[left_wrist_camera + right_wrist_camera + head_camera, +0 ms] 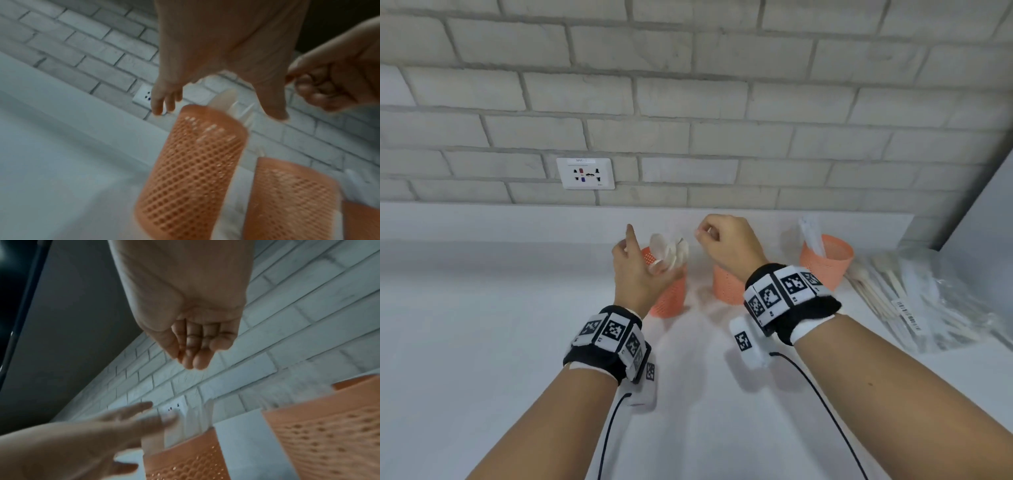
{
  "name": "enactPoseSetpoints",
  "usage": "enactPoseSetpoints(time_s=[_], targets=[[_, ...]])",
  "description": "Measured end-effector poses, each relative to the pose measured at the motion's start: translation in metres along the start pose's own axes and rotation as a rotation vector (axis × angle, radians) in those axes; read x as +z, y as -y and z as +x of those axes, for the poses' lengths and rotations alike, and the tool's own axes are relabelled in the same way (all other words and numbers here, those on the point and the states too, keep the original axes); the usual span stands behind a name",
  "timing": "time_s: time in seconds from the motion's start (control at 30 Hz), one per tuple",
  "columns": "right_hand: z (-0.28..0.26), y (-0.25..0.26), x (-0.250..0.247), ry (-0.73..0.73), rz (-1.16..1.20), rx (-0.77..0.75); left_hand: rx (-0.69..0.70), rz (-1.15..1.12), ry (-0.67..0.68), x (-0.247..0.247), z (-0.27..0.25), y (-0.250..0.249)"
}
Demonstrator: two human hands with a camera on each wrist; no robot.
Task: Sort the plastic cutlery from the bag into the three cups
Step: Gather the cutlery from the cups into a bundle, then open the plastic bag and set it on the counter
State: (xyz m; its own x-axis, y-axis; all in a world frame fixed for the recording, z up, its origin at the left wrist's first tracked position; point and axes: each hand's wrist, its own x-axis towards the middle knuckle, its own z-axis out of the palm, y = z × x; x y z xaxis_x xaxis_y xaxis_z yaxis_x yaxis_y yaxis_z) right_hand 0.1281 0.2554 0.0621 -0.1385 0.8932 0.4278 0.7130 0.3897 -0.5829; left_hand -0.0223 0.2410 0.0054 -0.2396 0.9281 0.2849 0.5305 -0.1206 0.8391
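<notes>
Three orange mesh cups stand in a row on the white counter: left cup (669, 298), middle cup (726, 286), right cup (830, 262). White plastic spoons (671, 251) stick out of the left cup (191, 170). My left hand (638, 270) hovers just above and in front of that cup with fingers spread, holding nothing. My right hand (724, 240) is raised over the middle cup (287, 203), its fingers (195, 345) curled into the palm with nothing visible in them. White cutlery (813, 236) stands in the right cup. The clear bag of cutlery (914, 305) lies at the far right.
A white brick wall with a wall socket (585, 173) rises behind the counter. A grey panel (983, 212) closes the right side beyond the bag. Bare white counter (482, 325) stretches to the left and in front of the cups.
</notes>
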Motion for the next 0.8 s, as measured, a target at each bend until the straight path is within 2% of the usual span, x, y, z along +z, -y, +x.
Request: enactPoseSetpoints(time_s=[0.07,0.1,0.13,0.17,0.23,0.3,0.4,0.47,0.53,0.6,0.63,0.67,0.77,0.8], targets=[[-0.013,-0.019,-0.024,-0.091,-0.017,0.087,0.193,-0.06,-0.219,0.005,-0.016,-0.021],[-0.02,-0.031,-0.038,-0.137,-0.014,0.126,0.286,-0.102,-0.268,0.01,-0.026,-0.034],[-0.028,-0.045,-0.052,-0.179,-0.033,0.169,0.363,-0.139,-0.248,0.018,-0.037,-0.049],[-0.037,-0.065,-0.067,-0.219,-0.068,0.242,0.42,-0.172,-0.165,0.028,-0.05,-0.063],[-0.054,-0.112,-0.096,-0.288,-0.15,0.398,0.467,-0.198,0.106,0.052,-0.073,-0.086],[-0.077,-0.168,-0.131,-0.329,-0.243,0.619,0.497,-0.166,0.375,0.085,-0.096,-0.109],[-0.118,-0.236,-0.175,-0.221,-0.366,1.031,0.455,-0.081,0.661,0.137,-0.122,-0.128],[-0.137,-0.268,-0.192,-0.138,-0.3,1.174,0.391,-0.035,0.764,0.168,-0.134,-0.135],[-0.145,-0.292,-0.198,-0.125,-0.09,1.223,0.355,-0.001,0.821,0.193,-0.144,-0.141],[-0.148,-0.307,-0.201,-0.181,0.163,1.23,0.338,0.031,0.835,0.211,-0.151,-0.147],[-0.149,-0.311,-0.202,-0.182,0.212,1.232,0.33,0.036,0.836,0.217,-0.153,-0.15],[-0.15,-0.314,-0.204,-0.18,0.207,1.214,0.32,0.035,0.837,0.224,-0.155,-0.153],[-0.147,-0.318,-0.209,-0.019,0.06,1.083,0.306,0.035,0.816,0.235,-0.155,-0.159],[-0.145,-0.315,-0.212,-0.027,0.083,1.04,0.314,0.04,0.797,0.237,-0.154,-0.162]])
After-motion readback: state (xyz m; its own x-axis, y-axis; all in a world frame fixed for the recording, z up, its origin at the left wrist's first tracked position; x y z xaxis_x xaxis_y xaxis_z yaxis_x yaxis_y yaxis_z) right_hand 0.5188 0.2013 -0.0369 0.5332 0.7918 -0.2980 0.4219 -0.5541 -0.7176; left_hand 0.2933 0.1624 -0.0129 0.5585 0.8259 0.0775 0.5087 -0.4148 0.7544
